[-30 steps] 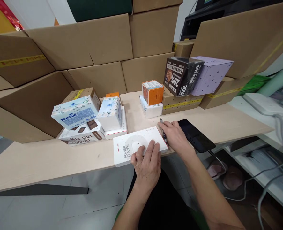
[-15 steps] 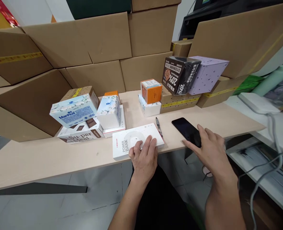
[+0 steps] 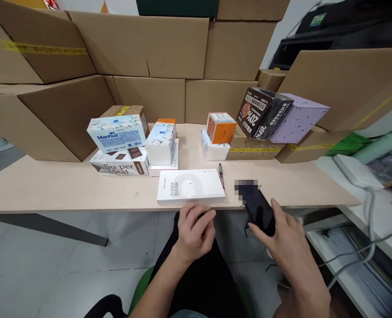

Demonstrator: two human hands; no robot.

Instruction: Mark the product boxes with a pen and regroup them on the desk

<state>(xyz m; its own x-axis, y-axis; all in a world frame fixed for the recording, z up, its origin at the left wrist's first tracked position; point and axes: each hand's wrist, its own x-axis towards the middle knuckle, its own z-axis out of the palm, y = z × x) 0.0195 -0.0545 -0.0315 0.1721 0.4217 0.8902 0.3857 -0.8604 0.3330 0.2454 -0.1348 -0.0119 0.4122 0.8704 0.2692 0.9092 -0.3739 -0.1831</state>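
Note:
My right hand [image 3: 287, 234] grips the lower end of a black smartphone [image 3: 262, 212] between thumb and fingers. The phone reaches over the table's front edge, tilted, its far end pixelated. My left hand [image 3: 196, 227] hovers just in front of the table edge, fingers curled in, with nothing visible in it. Closest to it lies a white power bank box [image 3: 191, 186], flat along the front edge. A dark pen [image 3: 221, 174] lies by the box's right end.
On the left of the table [image 3: 63, 190] are a Su-per Meal box [image 3: 119, 167] and tissue packs [image 3: 118, 134]. At the back right, an orange box [image 3: 225, 131], a black box [image 3: 260, 112] and a purple box [image 3: 300, 119] sit stacked. Cardboard panels [image 3: 152, 99] wall the rear; cables [image 3: 370, 221] hang right.
My left hand has come off the power bank box and curled its fingers. My right hand has taken hold of the phone and drawn it towards me past the table edge. The view has shifted.

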